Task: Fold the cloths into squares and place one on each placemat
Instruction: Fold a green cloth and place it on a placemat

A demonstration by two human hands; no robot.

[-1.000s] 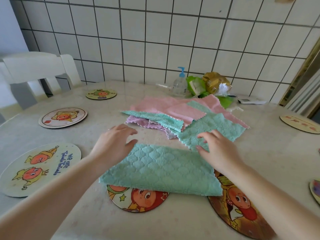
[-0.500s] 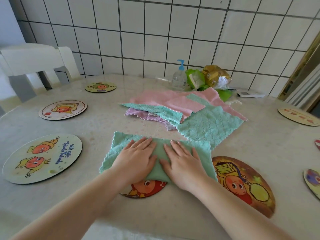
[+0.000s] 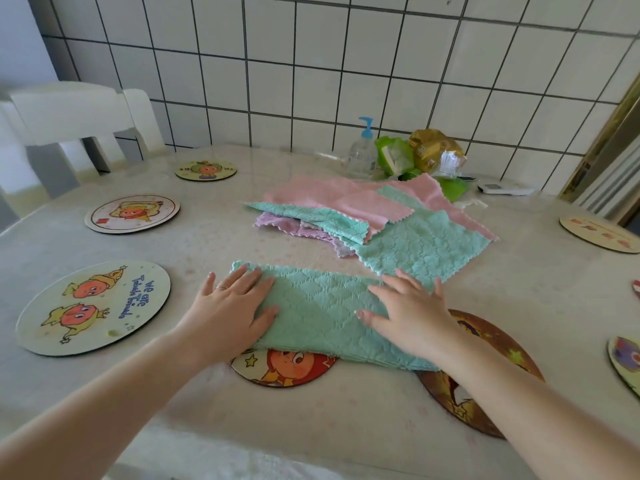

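A teal cloth (image 3: 322,313) folded into a long strip lies in front of me, covering most of a round cartoon placemat (image 3: 282,370) and the edge of a brown placemat (image 3: 485,344). My left hand (image 3: 232,306) lies flat on the strip's left end, fingers spread. My right hand (image 3: 412,313) lies flat on its right end. Behind it sits a loose pile of cloths (image 3: 363,216): pink, teal and purple. More round placemats lie around the table, a large one (image 3: 93,306) at the left, two smaller ones (image 3: 133,213) (image 3: 206,170) farther back.
A pump bottle (image 3: 362,154), green and gold wrappers (image 3: 419,154) and a white remote (image 3: 502,188) stand by the tiled wall. A white chair (image 3: 69,123) is at the far left. Placemats (image 3: 599,233) (image 3: 625,362) lie at the right edge.
My hands first laid the cloth down folded, pressed together at its middle, and have now slid apart to its two ends, flattening the strip.
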